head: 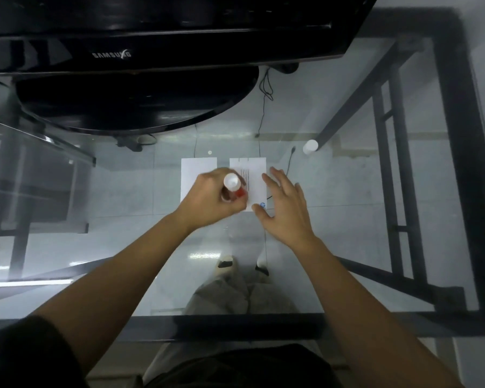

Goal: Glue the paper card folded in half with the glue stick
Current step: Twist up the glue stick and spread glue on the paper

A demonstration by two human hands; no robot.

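Observation:
A white paper card (254,175) with printed lines and a small blue logo lies flat on the glass table. My left hand (210,197) is shut on the glue stick (233,183), a white tube with a red part near my fingers, held over the card's left side. My right hand (286,208) rests open with spread fingers on the card's right edge and lower corner. A second white sheet (198,172) lies just left of the card, partly hidden by my left hand.
A white cap (310,147) stands on the glass at the back right. A black monitor (151,51) on a round base (135,107) fills the back left. The black table frame (459,163) runs along the right.

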